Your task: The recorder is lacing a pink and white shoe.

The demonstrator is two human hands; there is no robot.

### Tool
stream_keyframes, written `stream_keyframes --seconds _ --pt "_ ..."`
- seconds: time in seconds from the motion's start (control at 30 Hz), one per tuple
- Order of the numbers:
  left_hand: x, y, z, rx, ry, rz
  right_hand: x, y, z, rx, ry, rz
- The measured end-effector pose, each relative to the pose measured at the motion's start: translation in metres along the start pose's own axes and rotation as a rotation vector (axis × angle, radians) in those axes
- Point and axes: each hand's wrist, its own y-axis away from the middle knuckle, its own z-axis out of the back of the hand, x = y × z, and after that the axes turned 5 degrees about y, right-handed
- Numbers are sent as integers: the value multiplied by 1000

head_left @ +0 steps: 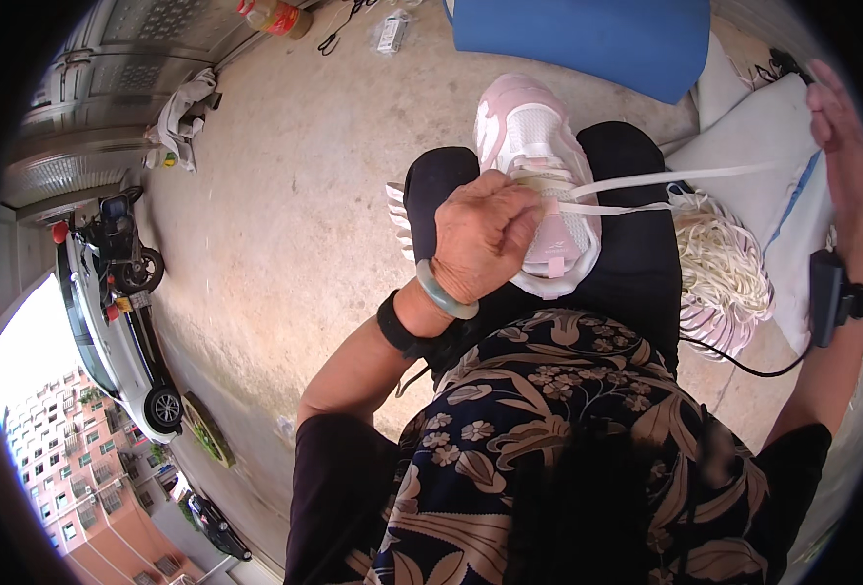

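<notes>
A white and pink sneaker (534,127) rests on my dark-trousered lap, toe pointing away from me. My left hand (490,234) is closed over its lacing, thumb and fingers pinched on the white shoelace (636,179) beside the pink tongue (555,244). Two strands of lace run to the right from the shoe, the upper one stretched straight toward my right hand (841,136). That hand is raised at the far right edge, its fingers partly curled. Where the lace meets it is blurred against white cloth.
A bundle of white and pinkish laces (719,268) lies right of my leg, by a white sack (792,146). Beyond the shoe is a blue panel (578,39). A bottle (275,18) and scissors (330,41) lie on the concrete floor. A black cable (744,366) hangs from my right wrist.
</notes>
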Motion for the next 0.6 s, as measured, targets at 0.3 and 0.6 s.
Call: stream_keyframes --seconds 0.3,0.6 --pt "-29 -26 -42 249 -435 -85 -32 20 -74 179 33 -130" --pt "-44 -31 -49 290 -290 -125 -52 57 -126 338 -41 -203"
